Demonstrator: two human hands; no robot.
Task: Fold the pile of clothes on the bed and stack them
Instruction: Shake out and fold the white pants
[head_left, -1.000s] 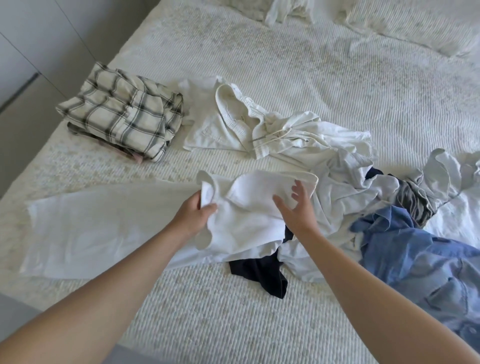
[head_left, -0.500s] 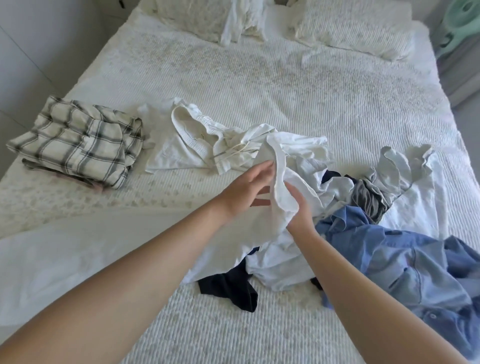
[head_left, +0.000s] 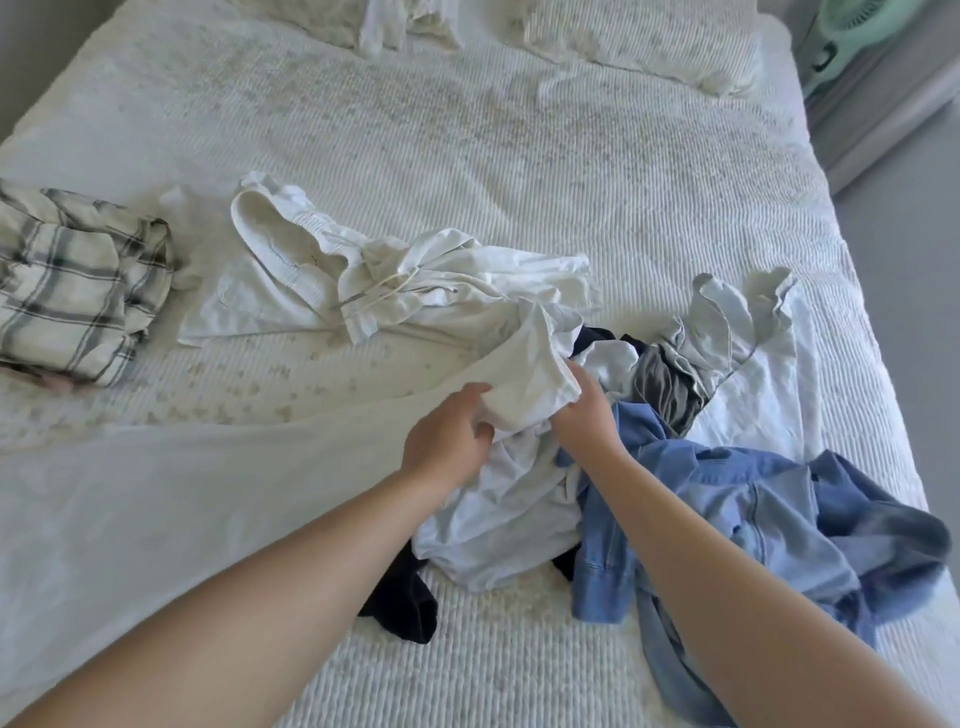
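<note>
A long white garment (head_left: 171, 499) lies stretched across the near left of the bed, its right end lifted over the clothes pile. My left hand (head_left: 447, 441) and my right hand (head_left: 584, 410) both grip that raised end, close together. Under and beside them lies the unfolded pile: a blue denim shirt (head_left: 737, 519), a grey piece (head_left: 665, 384), a dark navy item (head_left: 405, 603) and pale white pieces. Cream drawstring shorts (head_left: 322, 275) lie crumpled behind. A folded plaid shirt (head_left: 72, 286) tops the stack at the far left.
The white textured bedspread (head_left: 467, 156) covers the whole bed. Pillows (head_left: 639, 41) lie at the head. A mint green fan (head_left: 852, 31) stands off the bed at the upper right. The bed's right edge drops to a grey floor (head_left: 904, 260).
Both hands have carried the white garment's end to the right, over the pile, and come closer together. The view has shifted right, so the plaid stack sits at the left edge.
</note>
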